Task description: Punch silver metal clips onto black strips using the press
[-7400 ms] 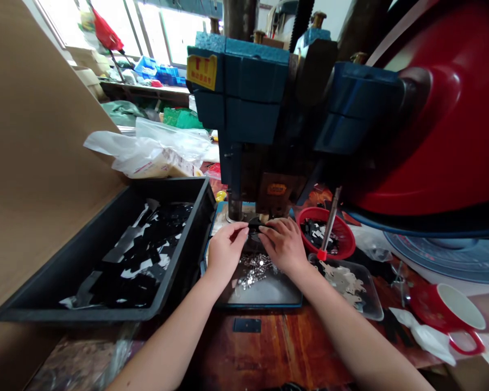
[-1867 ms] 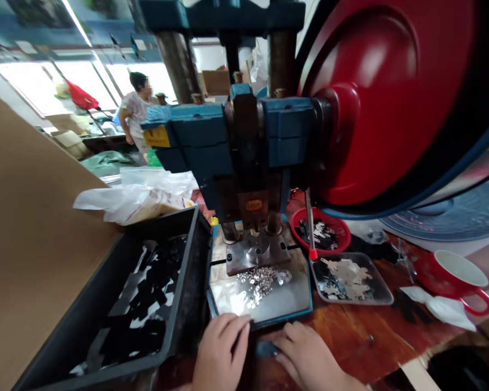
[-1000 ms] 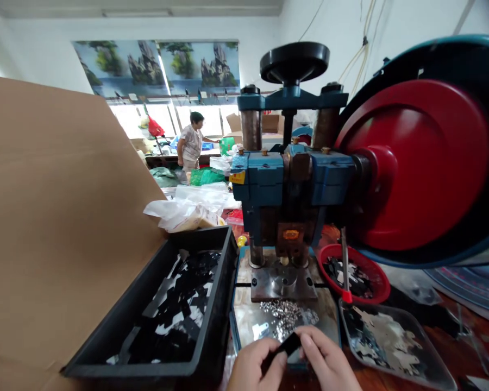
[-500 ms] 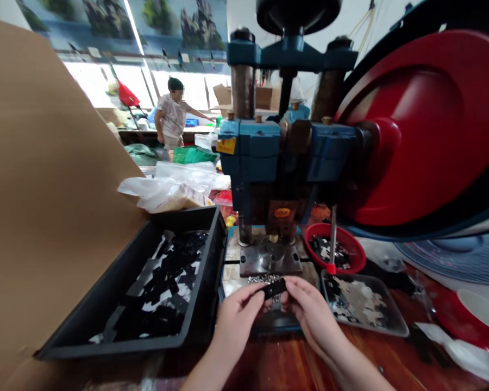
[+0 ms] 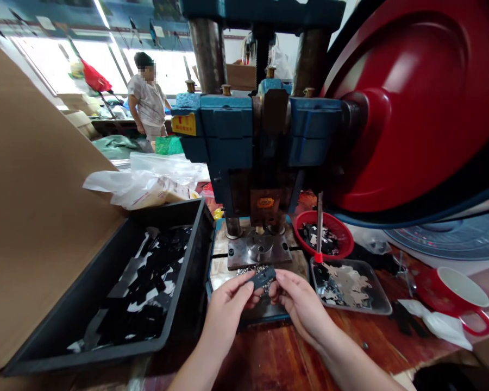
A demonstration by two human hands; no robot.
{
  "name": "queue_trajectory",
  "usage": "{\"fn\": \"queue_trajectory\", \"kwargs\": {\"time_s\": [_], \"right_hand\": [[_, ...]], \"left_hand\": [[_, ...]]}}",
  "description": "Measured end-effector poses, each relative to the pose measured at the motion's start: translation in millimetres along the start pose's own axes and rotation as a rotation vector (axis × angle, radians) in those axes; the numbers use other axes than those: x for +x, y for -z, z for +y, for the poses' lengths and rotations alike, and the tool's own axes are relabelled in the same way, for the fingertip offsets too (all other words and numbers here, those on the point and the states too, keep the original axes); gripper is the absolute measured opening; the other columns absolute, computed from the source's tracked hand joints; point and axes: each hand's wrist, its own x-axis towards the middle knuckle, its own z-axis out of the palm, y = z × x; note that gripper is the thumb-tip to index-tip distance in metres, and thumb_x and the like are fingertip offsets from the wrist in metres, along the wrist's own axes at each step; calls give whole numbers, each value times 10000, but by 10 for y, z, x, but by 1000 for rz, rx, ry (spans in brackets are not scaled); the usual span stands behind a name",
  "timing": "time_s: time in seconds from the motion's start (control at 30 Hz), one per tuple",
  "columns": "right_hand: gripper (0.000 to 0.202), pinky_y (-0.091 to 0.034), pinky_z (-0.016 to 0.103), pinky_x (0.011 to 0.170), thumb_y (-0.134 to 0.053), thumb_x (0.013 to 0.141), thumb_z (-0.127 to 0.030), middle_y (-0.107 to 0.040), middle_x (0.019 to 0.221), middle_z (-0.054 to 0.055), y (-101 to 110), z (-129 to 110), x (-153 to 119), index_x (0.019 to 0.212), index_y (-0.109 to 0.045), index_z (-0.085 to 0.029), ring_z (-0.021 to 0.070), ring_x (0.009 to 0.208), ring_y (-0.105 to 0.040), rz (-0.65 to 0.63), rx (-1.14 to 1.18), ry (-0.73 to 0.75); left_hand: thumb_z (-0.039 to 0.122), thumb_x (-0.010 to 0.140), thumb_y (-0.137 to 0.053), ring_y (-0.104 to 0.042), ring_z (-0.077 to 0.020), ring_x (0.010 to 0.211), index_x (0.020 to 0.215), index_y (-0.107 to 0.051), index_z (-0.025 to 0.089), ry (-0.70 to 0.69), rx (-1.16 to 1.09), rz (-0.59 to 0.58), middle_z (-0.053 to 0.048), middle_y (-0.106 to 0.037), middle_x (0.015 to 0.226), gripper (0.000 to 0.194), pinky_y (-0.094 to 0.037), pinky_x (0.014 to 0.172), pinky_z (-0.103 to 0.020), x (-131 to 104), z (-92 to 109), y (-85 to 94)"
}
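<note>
Between my two hands is a small flat black piece [image 5: 263, 278], pinched at its ends and tilted up to the right. My left hand [image 5: 232, 298] grips its left end between thumb and fingers. At the other end, my right hand [image 5: 295, 298] holds it with thumb and index finger, the remaining fingers curled under. Just behind the piece, small shiny metal bits [image 5: 248, 269] lie on the base of a blue press [image 5: 230, 130]. The press's steel die plate [image 5: 238, 254] is a little farther back, apart from my hands.
At left stands a black tray [image 5: 175, 315] of black and pale flat pieces, beside a cardboard sheet [image 5: 44, 217]. On the right are a red bowl [image 5: 348, 231], a clear tray [image 5: 383, 304] of metal plates, a red mug [image 5: 436, 288] and the red flywheel [image 5: 424, 125]. A person [image 5: 146, 103] stands behind.
The view has shifted, so the press and trays sit farther left and higher. The black piece has turned, its face now catching more light. Both hands still hold it.
</note>
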Motion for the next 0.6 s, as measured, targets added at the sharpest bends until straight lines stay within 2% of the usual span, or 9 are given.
{"fn": "queue_trajectory", "kwargs": {"time_s": [0.13,0.23,0.3,0.37,0.43,0.47,0.53,0.6], "right_hand": [[373,-368,223,606,-678,756,-465,-566,661,-6,-1,47,31,977,-677,-164,94,614,-461,-41,-12,18],[403,-366,221,625,-690,753,-451,-550,690,-17,3,92,46,1057,-644,-190,95,636,-449,-71,-29,35],[380,-374,224,639,-692,749,-455,-555,736,-12,11,113,54,1019,-641,-192,98,655,-447,-87,-77,65],[343,-390,231,664,-697,732,-473,-556,758,-7,24,130,67,903,-637,-183,107,682,-459,-73,-155,108],[368,-405,232,644,-696,704,-521,-545,730,-7,41,151,94,792,-607,-175,118,676,-471,-45,-249,110],[398,-407,230,610,-688,691,-555,-534,696,-9,49,165,113,753,-586,-176,122,652,-472,-43,-296,88],[444,-398,225,542,-654,680,-616,-521,649,-14,66,198,156,735,-564,-184,124,597,-468,-65,-371,38],[458,-390,223,525,-641,670,-640,-514,620,-19,82,229,201,726,-567,-191,121,569,-462,-100,-421,32]], "left_hand": [[319,708,-694,-612,-122,647,1070,-667,133,38,-100,-40,-62,-723,763,408,-473,620,-214,-11,17,-22],[309,715,-698,-572,-83,578,1110,-639,153,112,-201,-99,-39,-694,717,428,-420,552,-171,-34,-2,-55],[339,735,-681,-543,-72,535,1172,-597,167,146,-215,-152,-25,-670,677,476,-386,515,-161,-42,-64,-64],[415,772,-630,-530,-89,504,1220,-555,157,128,-139,-202,-18,-641,613,522,-384,501,-180,-31,-156,-49],[503,793,-571,-505,-116,453,1201,-566,129,30,66,-186,3,-575,505,553,-389,476,-213,1,-239,-8],[525,792,-558,-522,-130,482,1156,-597,130,-54,163,-140,-13,-592,550,538,-407,487,-227,21,-263,18],[524,800,-538,-594,-171,641,1130,-616,153,-249,302,-88,-64,-653,733,503,-475,602,-260,56,-262,69],[485,783,-570,-615,-208,820,1165,-604,194,-427,422,-96,-95,-664,945,482,-497,748,-300,81,-213,106]]}}
